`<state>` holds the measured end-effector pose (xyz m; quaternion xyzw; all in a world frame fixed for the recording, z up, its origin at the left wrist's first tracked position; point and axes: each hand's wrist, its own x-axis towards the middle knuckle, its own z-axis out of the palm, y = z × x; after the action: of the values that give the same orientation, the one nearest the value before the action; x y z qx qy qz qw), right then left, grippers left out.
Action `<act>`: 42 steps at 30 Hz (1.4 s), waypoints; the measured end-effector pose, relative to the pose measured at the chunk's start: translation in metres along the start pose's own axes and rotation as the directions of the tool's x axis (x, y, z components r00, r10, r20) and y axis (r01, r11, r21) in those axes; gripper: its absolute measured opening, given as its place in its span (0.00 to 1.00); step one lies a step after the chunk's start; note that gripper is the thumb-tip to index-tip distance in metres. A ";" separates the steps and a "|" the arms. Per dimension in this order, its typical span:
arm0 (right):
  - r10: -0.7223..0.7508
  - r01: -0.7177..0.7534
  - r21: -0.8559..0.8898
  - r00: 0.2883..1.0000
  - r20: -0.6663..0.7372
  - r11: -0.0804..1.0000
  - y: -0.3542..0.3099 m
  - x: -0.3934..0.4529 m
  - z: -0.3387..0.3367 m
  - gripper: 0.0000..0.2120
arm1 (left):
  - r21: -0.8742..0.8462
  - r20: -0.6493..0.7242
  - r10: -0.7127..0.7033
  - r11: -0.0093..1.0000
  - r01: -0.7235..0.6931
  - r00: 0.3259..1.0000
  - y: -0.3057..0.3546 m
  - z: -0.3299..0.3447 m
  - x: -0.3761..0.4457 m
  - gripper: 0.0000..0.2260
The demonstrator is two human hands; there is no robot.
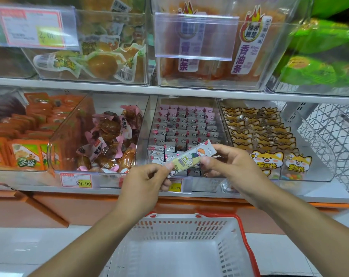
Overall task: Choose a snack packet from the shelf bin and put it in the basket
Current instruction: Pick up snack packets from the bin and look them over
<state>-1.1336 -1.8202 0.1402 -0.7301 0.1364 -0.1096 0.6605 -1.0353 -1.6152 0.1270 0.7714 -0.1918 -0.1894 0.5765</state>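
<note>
A long white and pale-yellow snack packet [189, 157] with a cartoon figure is held slanted in front of the lower shelf. My left hand [143, 184] pinches its lower left end, and my right hand [229, 166] pinches its upper right part. Behind it stands a clear shelf bin [184, 128] filled with rows of the same small pink and white packets. Below my hands sits a white plastic basket [181, 232] with a red rim, and nothing shows inside it.
Left of that bin is a bin of brown vacuum-packed snacks [107, 140] and orange packets [23, 136]; to the right, fox-print packets [263, 136] and a wire rack [333, 132]. The upper shelf carries more clear bins. Price tags [76, 180] line the shelf edge.
</note>
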 end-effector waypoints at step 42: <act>-0.330 -0.015 -0.963 0.938 -0.107 0.268 0.001 0.054 0.028 0.03 | 0.659 0.248 0.253 0.664 -0.354 0.935 -0.027 0.018 -0.002 0.37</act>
<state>-1.0737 -1.8131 0.1352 -0.9636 0.1945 -0.1764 0.0510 -1.0446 -1.6219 0.0961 0.8728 -0.4128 -0.0564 0.2541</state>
